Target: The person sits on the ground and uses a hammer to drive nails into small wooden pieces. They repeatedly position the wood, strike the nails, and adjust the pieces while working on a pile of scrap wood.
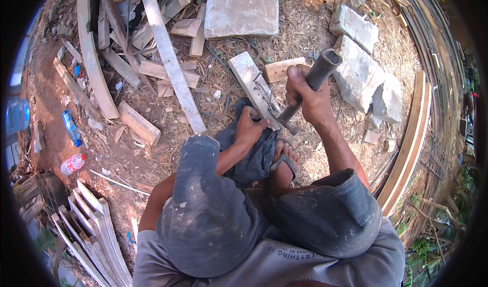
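Note:
A short wooden block with several bent nails sticking out of its face lies slantwise in front of me. My left hand grips the block's near end from the left, its thumb over the top and its fingers curled at the edge. In my right hand is a hammer with a dark, tube-like handle, held upper end up. The hammer's head is down at the block's near end, beside my left thumb. Whether it touches the wood, I cannot tell. My sandalled foot is just below.
Loose boards and offcuts litter the ground on the left. A concrete slab lies ahead, with broken concrete pieces to the right. Long timbers and steel rods run along the right. Plastic bottles lie far left.

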### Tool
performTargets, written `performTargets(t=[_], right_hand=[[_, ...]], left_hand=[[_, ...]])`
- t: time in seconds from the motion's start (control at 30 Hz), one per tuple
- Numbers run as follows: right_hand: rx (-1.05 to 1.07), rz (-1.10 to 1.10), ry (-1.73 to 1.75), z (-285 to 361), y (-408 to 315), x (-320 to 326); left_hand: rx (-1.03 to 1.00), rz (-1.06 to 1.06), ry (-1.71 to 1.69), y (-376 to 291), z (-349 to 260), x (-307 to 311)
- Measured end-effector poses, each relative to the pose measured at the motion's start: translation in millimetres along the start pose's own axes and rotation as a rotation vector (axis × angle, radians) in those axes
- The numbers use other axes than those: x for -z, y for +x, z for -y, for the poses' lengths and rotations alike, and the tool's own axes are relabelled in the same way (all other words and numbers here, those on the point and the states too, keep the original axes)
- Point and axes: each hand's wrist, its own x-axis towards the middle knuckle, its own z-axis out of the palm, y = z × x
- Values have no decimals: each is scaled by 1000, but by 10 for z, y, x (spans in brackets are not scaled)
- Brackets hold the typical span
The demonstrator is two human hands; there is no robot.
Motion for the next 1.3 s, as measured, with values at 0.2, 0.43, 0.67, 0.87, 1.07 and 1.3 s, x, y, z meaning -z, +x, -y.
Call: performTargets(t=[0.2,0.43,0.67,0.87,1.07,1.3], right_hand=[[227,12,-189,-132,-179,-102],[311,77,-165,-47,-374,-42],[624,146,-538,221,-282,-179],[204,607,-475,467,111,330],[292,214,-1618,-701,841,715],[92,308,-1461,-932,696,1203]], left_hand=[[40,86,-120,74,-33,-11],[-171,-97,526,-107,-326,87],[-644,295,232,-366,-1107,264],[-724,304,200,-188,-1238,236],[-646,302,-127,87,-1150,401],[-363,292,-289,208,-1337,469]])
